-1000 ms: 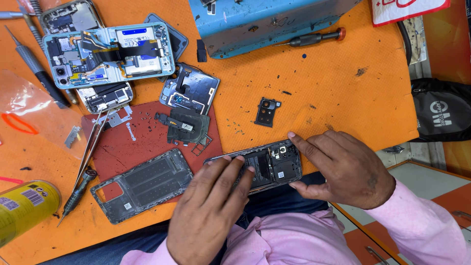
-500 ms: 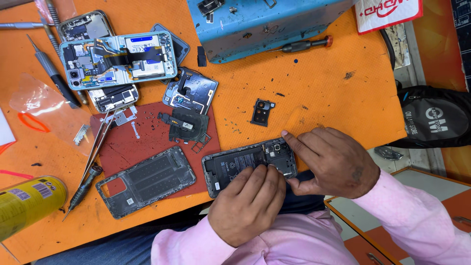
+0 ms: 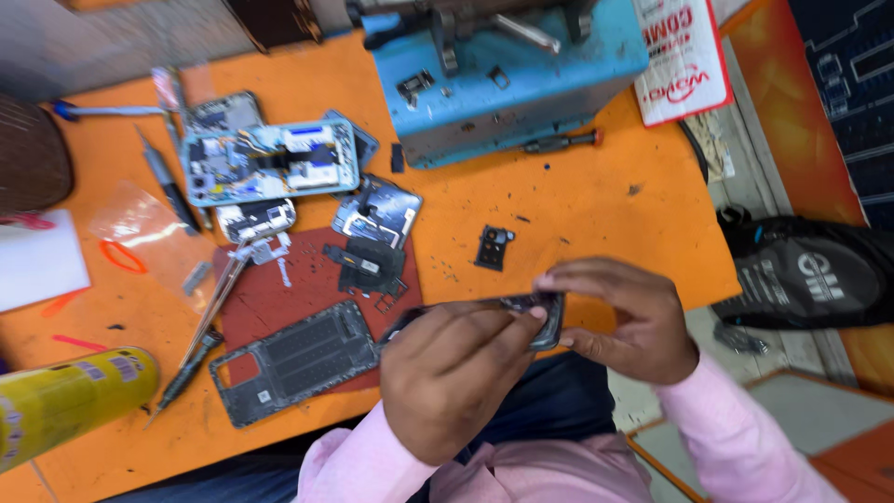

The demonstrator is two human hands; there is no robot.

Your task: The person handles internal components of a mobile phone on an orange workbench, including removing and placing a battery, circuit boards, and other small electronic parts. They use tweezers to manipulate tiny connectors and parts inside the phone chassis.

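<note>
Both hands hold one opened phone body [image 3: 545, 315] between them, just above the near edge of the orange table [image 3: 596, 200]. The left hand [image 3: 452, 373] is curled over the left part of the phone and covers most of it; its fingertips [image 3: 533, 317] press on the top side, near the right end. The right hand [image 3: 629, 321] grips the right end of the phone, with its fingers bent around the edge and one finger stretched along the far side. So both hands are closed on the same phone.

Just beyond the right hand's fingers lies one small black camera frame [image 3: 493, 247], apart from them. To the left of the left hand's fingers, on one dark red mat [image 3: 270, 307], I count one black back cover [image 3: 293, 359], lying flat, and some black inner plates [image 3: 368, 261]. Further from the fingers, at the far left, one light blue phone frame [image 3: 270, 160] lies open with its parts showing. One pair of tweezers [image 3: 219, 298] lies across the mat's left edge. One yellow can [image 3: 65, 401] lies at the left corner. Far from both hands stands one blue machine [image 3: 507, 79], with one screwdriver [image 3: 559, 142] just before it.
</note>
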